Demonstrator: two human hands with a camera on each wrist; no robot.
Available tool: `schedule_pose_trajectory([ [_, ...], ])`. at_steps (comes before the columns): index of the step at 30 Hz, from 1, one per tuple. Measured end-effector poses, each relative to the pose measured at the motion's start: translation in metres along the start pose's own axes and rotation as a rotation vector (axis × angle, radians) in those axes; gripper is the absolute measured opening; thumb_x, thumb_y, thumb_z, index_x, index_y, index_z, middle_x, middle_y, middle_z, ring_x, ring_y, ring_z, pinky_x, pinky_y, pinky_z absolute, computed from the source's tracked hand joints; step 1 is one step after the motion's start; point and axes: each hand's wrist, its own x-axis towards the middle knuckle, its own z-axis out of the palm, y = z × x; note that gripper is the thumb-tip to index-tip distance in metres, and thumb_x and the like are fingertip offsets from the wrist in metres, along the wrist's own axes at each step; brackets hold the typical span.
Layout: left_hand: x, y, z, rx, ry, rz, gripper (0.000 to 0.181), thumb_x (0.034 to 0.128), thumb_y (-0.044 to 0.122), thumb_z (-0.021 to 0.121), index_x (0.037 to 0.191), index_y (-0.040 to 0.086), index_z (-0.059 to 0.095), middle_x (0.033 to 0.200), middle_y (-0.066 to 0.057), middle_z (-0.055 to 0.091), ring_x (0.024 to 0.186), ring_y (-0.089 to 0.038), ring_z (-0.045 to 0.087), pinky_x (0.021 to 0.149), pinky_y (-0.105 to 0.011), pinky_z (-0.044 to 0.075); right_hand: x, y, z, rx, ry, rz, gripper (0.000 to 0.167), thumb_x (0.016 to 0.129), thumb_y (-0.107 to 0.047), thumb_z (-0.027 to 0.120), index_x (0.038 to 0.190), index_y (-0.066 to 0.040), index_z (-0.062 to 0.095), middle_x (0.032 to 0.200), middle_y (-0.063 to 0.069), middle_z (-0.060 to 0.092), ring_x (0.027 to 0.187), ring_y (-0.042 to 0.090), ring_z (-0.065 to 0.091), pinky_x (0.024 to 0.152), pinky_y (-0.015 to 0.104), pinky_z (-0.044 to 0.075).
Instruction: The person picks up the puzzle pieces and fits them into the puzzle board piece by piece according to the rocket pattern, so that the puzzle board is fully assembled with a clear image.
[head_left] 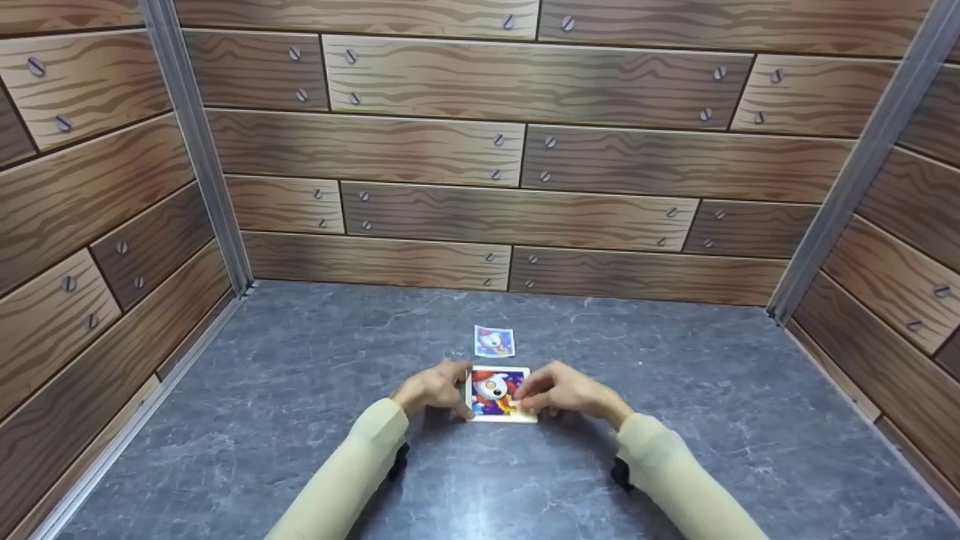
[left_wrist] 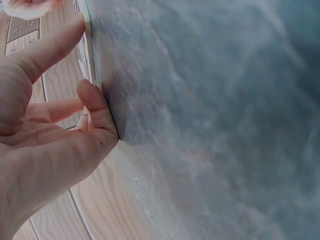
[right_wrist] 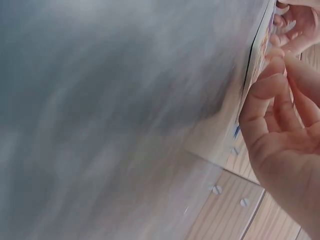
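Note:
A small square picture board (head_left: 495, 386) lies on the table, with a white border and a colourful cartoon of a round white face. My left hand (head_left: 435, 385) holds its left edge, thumb at the near corner and fingers towards the far one. In the left wrist view, the left hand (left_wrist: 55, 110) touches the board's thin edge. Over the board's right side my right hand (head_left: 566, 391) bends its fingers, thumb and forefinger tips together. The right wrist view has the right hand (right_wrist: 280, 110) close against the board's rim; whether anything small sits between the fingertips is hidden.
Just behind the board lies a square card (head_left: 494, 342) with a similar cartoon picture. The grey marbled table (head_left: 315, 352) is bounded by wood-print walls (head_left: 420, 210) at the back and both sides, with metal posts in the corners.

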Motion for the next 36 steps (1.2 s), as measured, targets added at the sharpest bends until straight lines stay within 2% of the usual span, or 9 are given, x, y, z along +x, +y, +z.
schedule_pose_trajectory([
  [11, 0.000, 0.001, -0.002, -0.003, 0.001, -0.001, 0.084, 0.0681, 0.006, 0.086, 0.141, 0.002, 0.046, 0.130, -0.019, 0.057, 0.124, -0.034, 0.049, 0.111, -0.048, 0.036, -0.022, 0.015, -0.029, -0.041, -0.015, 0.011, 0.023, 0.088, -0.017, 0.072, 0.109, -0.006, 0.073, 0.093, 0.009, 0.071, 0.064, 0.011, 0.056, 0.057, 0.024, 0.048],
  [17, 0.001, 0.002, -0.001, 0.004, 0.001, 0.008, 0.082, 0.0692, 0.007, 0.086, 0.140, 0.001, 0.046, 0.127, -0.018, 0.058, 0.121, -0.031, 0.050, 0.110, -0.045, 0.038, -0.033, 0.022, -0.042, -0.055, -0.037, -0.019, 0.024, 0.088, -0.013, 0.071, 0.111, -0.003, 0.072, 0.104, 0.016, 0.071, 0.069, 0.012, 0.057, 0.057, 0.022, 0.048],
  [23, 0.001, 0.001, -0.001, 0.007, 0.010, 0.000, 0.083, 0.0696, 0.008, 0.087, 0.141, 0.000, 0.045, 0.126, -0.018, 0.058, 0.121, -0.030, 0.050, 0.110, -0.044, 0.038, -0.043, 0.028, -0.053, -0.056, -0.049, -0.034, 0.025, 0.087, -0.008, 0.070, 0.110, 0.000, 0.071, 0.101, 0.022, 0.070, 0.071, 0.010, 0.059, 0.058, 0.021, 0.049],
  [31, 0.002, 0.000, 0.000, 0.005, 0.005, 0.002, 0.084, 0.0689, 0.007, 0.087, 0.142, 0.000, 0.045, 0.126, -0.018, 0.058, 0.121, -0.031, 0.050, 0.110, -0.044, 0.038, -0.056, 0.036, -0.066, -0.028, -0.040, -0.044, 0.026, 0.085, -0.006, 0.071, 0.110, 0.004, 0.070, 0.107, 0.022, 0.070, 0.086, 0.013, 0.065, 0.076, 0.025, 0.055],
  [36, 0.002, -0.001, 0.000, -0.012, -0.003, -0.002, 0.085, 0.0685, 0.006, 0.087, 0.142, 0.000, 0.044, 0.128, -0.018, 0.057, 0.122, -0.031, 0.049, 0.111, -0.045, 0.037, -0.063, 0.043, -0.073, -0.031, -0.009, -0.044, 0.027, 0.086, -0.006, 0.071, 0.111, 0.003, 0.070, 0.113, 0.022, 0.069, 0.092, 0.015, 0.066, 0.079, 0.025, 0.055],
])
